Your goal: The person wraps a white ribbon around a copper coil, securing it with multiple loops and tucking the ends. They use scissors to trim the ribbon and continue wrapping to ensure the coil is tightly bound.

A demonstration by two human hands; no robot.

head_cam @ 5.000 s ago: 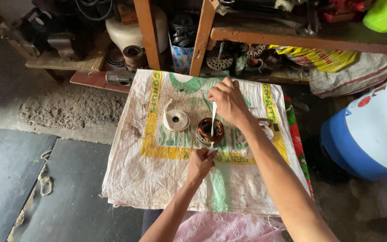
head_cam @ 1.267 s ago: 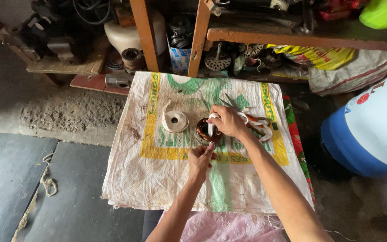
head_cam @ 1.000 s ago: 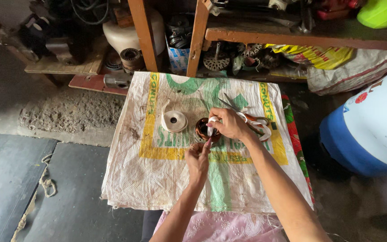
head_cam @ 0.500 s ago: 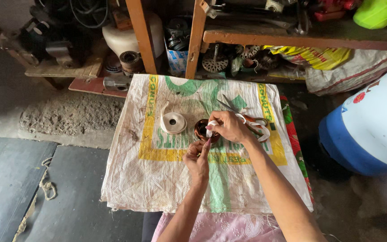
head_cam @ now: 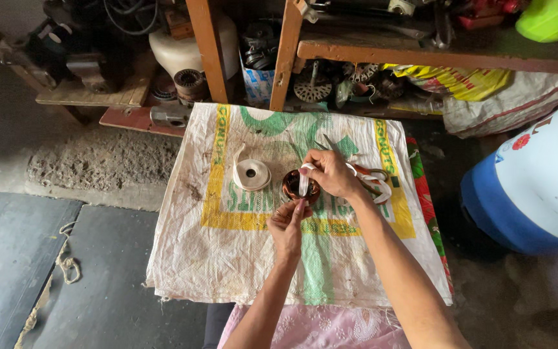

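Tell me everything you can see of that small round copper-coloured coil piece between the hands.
The small round copper-coloured wound coil sits on the white woven sack spread as a work surface, just right of the white tape roll. It looks like a ring with a dark core and reddish-brown windings. A white strip runs across it, pinched by the right hand above; the left hand touches its near edge. The far side is partly hidden.

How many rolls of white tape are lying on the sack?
1. The white tape roll lies on the woven sack, left of the copper coil that both hands work on. The right hand may hide more.
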